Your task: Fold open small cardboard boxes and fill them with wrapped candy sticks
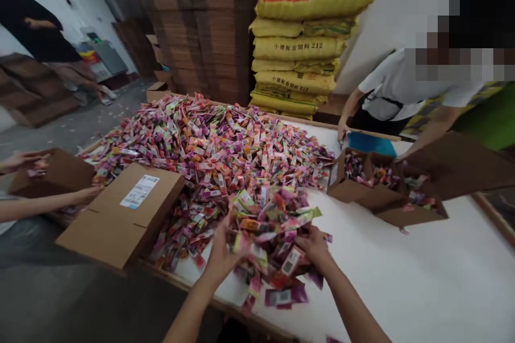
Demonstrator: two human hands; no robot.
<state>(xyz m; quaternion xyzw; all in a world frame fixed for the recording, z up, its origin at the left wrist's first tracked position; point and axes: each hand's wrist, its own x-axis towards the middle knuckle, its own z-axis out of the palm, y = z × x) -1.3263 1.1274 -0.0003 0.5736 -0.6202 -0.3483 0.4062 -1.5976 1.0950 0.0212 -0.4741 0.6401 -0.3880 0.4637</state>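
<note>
Between my two hands is a bulky bunch of small, shiny snack packets (267, 236) in pink, purple, orange and green, some blurred by motion. My left hand (220, 253) presses against the bunch from the left, its fingertips partly hidden behind packets. On the other side my right hand (316, 249) curls its fingers over the bunch. A few packets hang low, near the white tabletop (386, 278). Directly behind spreads a large heap of similar packets (209, 144).
At left lies a closed cardboard box (116, 220) with a white label; beyond it, another person's hands work at an open box (60, 174). At right, a person in a white shirt stands behind open boxes of packets (386, 201). Yellow sacks (298, 48) are stacked behind the table.
</note>
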